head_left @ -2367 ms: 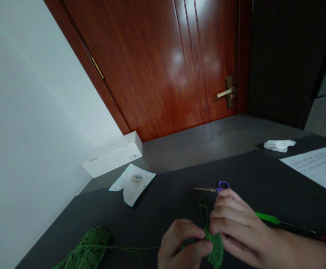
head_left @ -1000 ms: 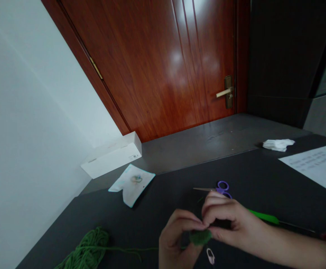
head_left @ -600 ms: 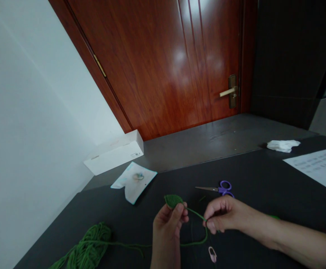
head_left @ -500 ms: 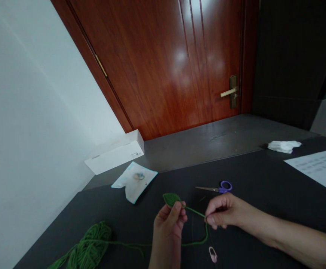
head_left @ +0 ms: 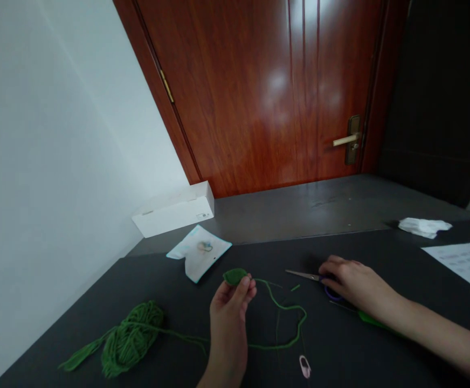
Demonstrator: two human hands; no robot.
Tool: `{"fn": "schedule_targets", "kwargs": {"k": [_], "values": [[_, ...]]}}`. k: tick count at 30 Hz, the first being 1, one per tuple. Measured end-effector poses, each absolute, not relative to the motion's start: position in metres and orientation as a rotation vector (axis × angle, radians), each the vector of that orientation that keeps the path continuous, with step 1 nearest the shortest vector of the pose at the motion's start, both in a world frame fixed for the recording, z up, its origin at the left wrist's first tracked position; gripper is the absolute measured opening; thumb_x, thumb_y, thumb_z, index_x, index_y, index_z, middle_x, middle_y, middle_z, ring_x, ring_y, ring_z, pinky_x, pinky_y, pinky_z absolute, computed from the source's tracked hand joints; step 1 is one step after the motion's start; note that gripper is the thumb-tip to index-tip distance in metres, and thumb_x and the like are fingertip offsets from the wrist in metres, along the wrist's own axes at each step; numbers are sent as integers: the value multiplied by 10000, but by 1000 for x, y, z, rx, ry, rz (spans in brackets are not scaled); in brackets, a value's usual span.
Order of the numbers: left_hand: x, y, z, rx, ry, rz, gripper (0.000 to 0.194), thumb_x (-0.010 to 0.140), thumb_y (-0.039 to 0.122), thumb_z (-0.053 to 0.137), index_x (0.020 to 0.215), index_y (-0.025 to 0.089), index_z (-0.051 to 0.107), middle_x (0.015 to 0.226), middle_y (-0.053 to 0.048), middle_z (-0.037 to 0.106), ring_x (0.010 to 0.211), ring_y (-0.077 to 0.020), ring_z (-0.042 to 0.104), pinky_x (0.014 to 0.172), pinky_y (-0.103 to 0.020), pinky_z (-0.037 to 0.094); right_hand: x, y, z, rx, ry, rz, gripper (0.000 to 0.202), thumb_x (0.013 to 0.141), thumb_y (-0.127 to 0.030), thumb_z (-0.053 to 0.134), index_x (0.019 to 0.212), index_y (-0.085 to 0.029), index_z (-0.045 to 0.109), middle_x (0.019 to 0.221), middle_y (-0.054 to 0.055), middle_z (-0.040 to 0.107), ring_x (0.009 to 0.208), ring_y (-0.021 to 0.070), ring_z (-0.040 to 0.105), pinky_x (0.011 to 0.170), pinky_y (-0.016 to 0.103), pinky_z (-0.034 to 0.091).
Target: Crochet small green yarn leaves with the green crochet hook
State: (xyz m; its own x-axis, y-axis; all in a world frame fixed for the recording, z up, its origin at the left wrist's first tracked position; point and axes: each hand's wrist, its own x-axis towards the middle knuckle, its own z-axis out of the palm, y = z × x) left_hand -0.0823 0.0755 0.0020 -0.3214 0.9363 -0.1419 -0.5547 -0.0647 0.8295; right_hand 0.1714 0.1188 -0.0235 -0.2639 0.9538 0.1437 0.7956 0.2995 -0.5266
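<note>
My left hand (head_left: 235,307) pinches a small green crocheted leaf (head_left: 235,277) between thumb and fingers. From the leaf a strand of green yarn (head_left: 285,307) loops down over the dark table and back toward the yarn skein (head_left: 132,337) at lower left. My right hand (head_left: 350,277) is closed on the purple handles of the scissors (head_left: 305,275), which lie on the table with blades pointing left. Part of the handles is hidden under the fingers. Below my right forearm lies a crochet hook (head_left: 370,319) with a green handle, partly covered.
A pink stitch marker (head_left: 304,366) and a short green yarn scrap (head_left: 295,288) lie on the table (head_left: 267,372). Farther back are a white packet (head_left: 202,264) and a white box (head_left: 174,213). A crumpled tissue (head_left: 423,227) and a printed sheet (head_left: 467,264) lie at right.
My right hand has let go of the yarn and moved right onto the scissors. The strand now lies slack. My left hand still holds the leaf, and the view has shifted slightly.
</note>
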Motion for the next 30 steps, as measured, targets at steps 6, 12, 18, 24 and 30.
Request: {"fn": "schedule_targets", "kwargs": {"k": [6, 12, 18, 24, 30], "values": [[-85, 77, 4, 455, 934, 1676, 186, 612, 51, 797, 773, 112, 727, 752, -51, 733, 693, -130, 675, 705, -235, 555, 174, 119, -24, -1627, -2248, 417, 212, 830, -210, 529, 950, -221, 702, 957, 98, 698, 825, 297, 679, 740, 421, 488], [-88, 77, 4, 390, 857, 1667, 141, 662, 44, 759, 790, 94, 732, 764, -75, 734, 697, -140, 685, 703, -236, 557, 183, 124, -29, -1650, -2253, 523, 311, 693, -108, 591, 929, -256, 728, 903, 75, 704, 782, 280, 683, 701, 384, 475], [-88, 76, 4, 339, 764, 1670, 132, 669, 34, 752, 789, 83, 727, 769, -75, 729, 703, -140, 682, 718, -236, 553, 178, 127, -26, -1611, -2067, 755, 174, 646, -178, 633, 794, -208, 719, 672, 49, 640, 607, 231, 611, 575, 348, 430], [-89, 75, 11, 309, 668, 1677, 114, 679, 34, 741, 778, 88, 724, 787, -72, 727, 725, -134, 680, 752, -237, 547, 150, 96, 3, -1255, -1752, 1338, 327, 794, -446, 595, 937, -158, 656, 774, 53, 643, 507, 111, 550, 508, 256, 464], [-90, 75, 11, 332, 619, 1688, 127, 665, 68, 767, 781, 102, 729, 793, -59, 730, 746, -130, 680, 765, -229, 542, 106, 51, -9, -890, -818, 2017, 399, 600, -427, 844, 884, -176, 719, 632, 37, 666, 420, 52, 462, 392, 143, 376]]}}
